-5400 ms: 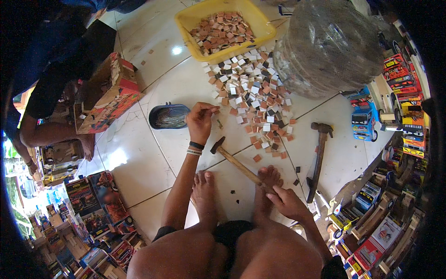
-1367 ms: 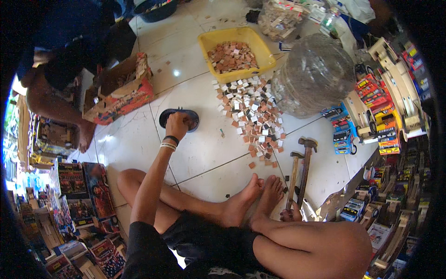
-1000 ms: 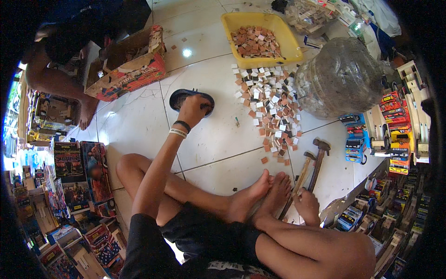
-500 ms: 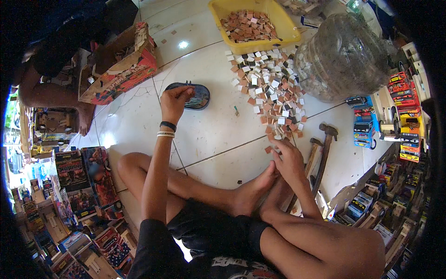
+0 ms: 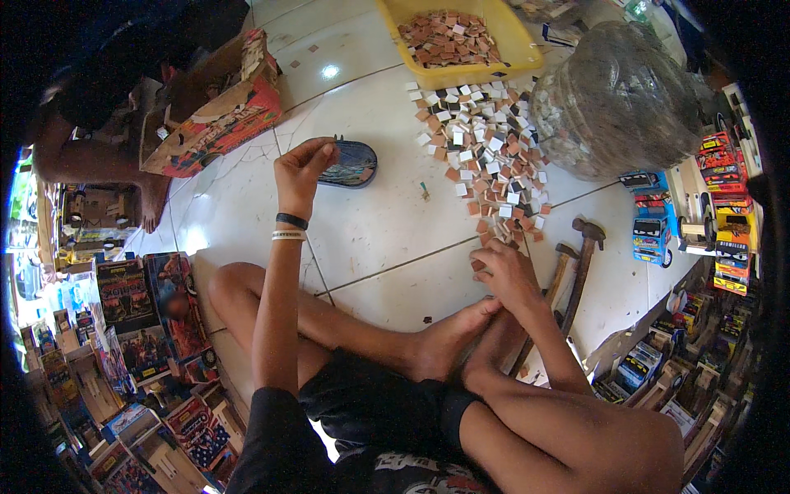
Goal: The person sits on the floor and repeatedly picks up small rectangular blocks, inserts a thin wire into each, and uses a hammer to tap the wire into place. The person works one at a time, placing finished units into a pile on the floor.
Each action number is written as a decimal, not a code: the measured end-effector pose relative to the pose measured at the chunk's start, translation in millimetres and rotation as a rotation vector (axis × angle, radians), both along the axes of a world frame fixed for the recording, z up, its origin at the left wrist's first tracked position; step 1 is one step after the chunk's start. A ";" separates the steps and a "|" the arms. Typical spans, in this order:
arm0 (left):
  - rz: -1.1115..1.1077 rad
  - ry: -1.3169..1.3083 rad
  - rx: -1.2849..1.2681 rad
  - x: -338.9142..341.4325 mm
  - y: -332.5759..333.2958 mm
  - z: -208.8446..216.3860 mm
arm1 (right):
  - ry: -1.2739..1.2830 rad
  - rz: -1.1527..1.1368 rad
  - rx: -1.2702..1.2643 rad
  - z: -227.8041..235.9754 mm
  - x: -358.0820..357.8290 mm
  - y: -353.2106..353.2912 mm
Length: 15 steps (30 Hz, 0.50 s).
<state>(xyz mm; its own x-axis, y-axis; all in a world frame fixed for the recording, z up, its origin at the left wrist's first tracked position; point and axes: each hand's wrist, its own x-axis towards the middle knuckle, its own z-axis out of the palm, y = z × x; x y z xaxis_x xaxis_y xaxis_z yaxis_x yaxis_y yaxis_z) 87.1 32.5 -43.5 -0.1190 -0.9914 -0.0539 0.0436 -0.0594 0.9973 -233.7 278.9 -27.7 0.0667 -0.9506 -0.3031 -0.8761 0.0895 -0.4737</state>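
Brown and white squares point(image 5: 492, 145) lie just beyond the curled right hand point(image 5: 510, 273), one perhaps gripped, I cannot tell, while the left hand point(image 5: 298, 174) pinches, contents unclear, beside the blue container point(image 5: 374, 168): apparently a picking-up step, next needing steadiness.

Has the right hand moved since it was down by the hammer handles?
Yes. The right hand has moved forward, away from the body, and is now close to the pile of little squares.
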 end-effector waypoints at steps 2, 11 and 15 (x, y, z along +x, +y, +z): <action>0.022 0.064 0.021 -0.8 3.0 5.2 | -0.009 0.009 -0.052 0.9 0.1 -0.1; 0.009 0.053 -0.079 -13.8 20.2 12.6 | -0.145 0.059 -0.189 -6.7 0.8 -5.4; 0.000 0.078 -0.016 -28.9 34.9 10.3 | -0.387 -0.110 -0.123 -10.9 10.9 -20.0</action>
<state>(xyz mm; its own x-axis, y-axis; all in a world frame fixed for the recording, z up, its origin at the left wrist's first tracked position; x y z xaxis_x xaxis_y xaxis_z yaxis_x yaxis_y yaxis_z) 58.1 67.4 -33.2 -0.1222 -0.9921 -0.0285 0.1214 -0.0435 0.9917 -222.7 258.9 -38.6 0.0494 -0.9859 -0.1596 -0.6195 0.0951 -0.7792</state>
